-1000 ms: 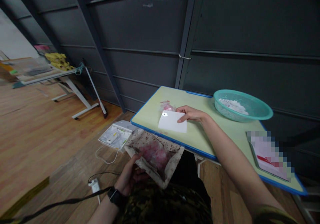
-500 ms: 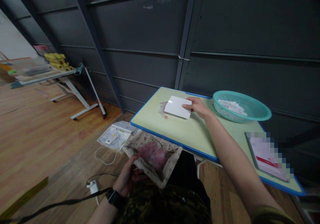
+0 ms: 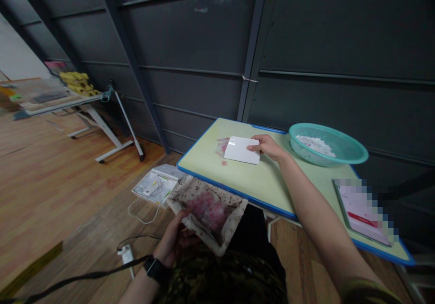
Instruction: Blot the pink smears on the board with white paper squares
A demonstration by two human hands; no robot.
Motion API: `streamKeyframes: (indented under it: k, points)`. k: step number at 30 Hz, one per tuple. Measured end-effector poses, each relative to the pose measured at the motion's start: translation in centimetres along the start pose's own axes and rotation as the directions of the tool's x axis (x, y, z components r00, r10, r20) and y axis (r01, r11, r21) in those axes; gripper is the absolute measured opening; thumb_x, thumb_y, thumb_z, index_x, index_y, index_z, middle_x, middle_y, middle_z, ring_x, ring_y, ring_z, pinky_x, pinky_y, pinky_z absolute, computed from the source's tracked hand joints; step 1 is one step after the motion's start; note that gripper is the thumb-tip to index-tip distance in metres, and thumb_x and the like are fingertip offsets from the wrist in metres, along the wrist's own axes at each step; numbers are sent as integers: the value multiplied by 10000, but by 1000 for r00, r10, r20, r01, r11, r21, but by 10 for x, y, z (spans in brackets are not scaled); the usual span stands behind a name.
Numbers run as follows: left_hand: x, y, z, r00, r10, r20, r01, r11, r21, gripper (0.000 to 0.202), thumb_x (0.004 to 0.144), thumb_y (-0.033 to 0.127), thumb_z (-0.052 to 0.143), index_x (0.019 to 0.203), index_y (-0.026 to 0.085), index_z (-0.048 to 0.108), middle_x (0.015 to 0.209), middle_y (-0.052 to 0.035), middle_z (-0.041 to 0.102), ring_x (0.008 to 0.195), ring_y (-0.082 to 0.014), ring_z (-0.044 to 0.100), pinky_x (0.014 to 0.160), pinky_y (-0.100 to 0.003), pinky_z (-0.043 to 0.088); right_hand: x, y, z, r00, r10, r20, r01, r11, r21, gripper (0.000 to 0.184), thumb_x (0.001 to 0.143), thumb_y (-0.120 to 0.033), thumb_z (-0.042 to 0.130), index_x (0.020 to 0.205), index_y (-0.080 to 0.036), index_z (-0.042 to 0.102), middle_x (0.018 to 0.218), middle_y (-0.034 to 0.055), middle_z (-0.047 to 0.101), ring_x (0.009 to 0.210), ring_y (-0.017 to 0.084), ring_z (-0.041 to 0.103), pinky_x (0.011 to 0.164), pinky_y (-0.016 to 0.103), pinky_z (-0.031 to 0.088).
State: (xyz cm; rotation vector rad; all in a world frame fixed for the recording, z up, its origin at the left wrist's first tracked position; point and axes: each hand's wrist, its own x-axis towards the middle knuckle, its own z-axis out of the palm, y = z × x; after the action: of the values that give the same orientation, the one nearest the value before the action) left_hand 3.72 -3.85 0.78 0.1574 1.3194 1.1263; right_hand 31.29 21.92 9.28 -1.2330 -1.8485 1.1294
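My right hand [image 3: 267, 147] grips a flat white plastic scraper [image 3: 242, 150] by its right edge, with the thumb on top. The scraper is low over the pale yellow tabletop [image 3: 210, 168]; whether its lower edge touches the top I cannot tell. By its left edge lies a smear of small pinkish bits [image 3: 220, 146], with a small pink spot [image 3: 224, 163] nearer to me. At the table's front edge, my left hand [image 3: 176, 237] is closed on the near left side of a patterned open box [image 3: 226, 243], soft-looking. Pink and whitish bits [image 3: 207, 209] lie inside it.
A green plastic basket [image 3: 350, 152] holding white bits stands at the back right. A tablet [image 3: 362, 213], partly pixelated, lies at the right. Left of the table are a white open box [image 3: 159, 184] and a power strip [image 3: 126, 255] with cables. A dark panelled wall [image 3: 197, 86] stands behind.
My right hand has lowered the white scraper slightly toward me, and more of the pink bits show beyond it. My left hand and the patterned box stay in place.
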Motion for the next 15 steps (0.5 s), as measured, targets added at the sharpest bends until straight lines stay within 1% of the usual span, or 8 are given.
streamKeyframes:
  k: [3,6,8,11,15]
  points:
    - [0,-1,0,1000,-1,28,0,1000,18,212,786,324,632,928,194,542,712,-2,628,530,-146,611,612,-355,582,-2,-4,2,999,13,44,-13,1000,-11,297,560,-346,728,745,-148,606,607,-8,524,539,114,434,491,266,282]
    - [-1,-1,1,1000,0,24,-1,1000,20,215,793,321,623,944,186,551,721,-7,636,506,-134,593,606,-352,582,-3,-5,1,995,33,92,-32,999,-14,304,553,-343,743,743,-146,608,599,-10,523,535,115,441,489,263,286]
    - [-2,-1,2,1000,-9,19,9,1000,10,220,793,316,623,956,185,554,712,-3,630,493,-128,583,598,-353,582,-3,-5,-1,995,40,91,-40,999,-3,313,547,-349,754,737,-149,606,597,-12,526,534,113,444,488,259,287]
    - [-2,-1,2,1000,-11,-2,11,1000,-10,214,787,303,632,950,192,547,651,26,587,463,-123,556,578,-359,581,-4,-5,-3,996,40,75,-42,999,25,327,529,-355,770,719,-151,599,587,-21,520,528,106,439,484,253,283]
    - [0,-2,2,1000,-16,19,16,1000,-11,232,788,296,631,976,189,550,696,4,611,518,-141,597,610,-360,584,-5,-9,0,993,37,110,-44,997,58,335,515,-355,778,706,-148,595,590,-20,528,525,105,448,486,251,296]
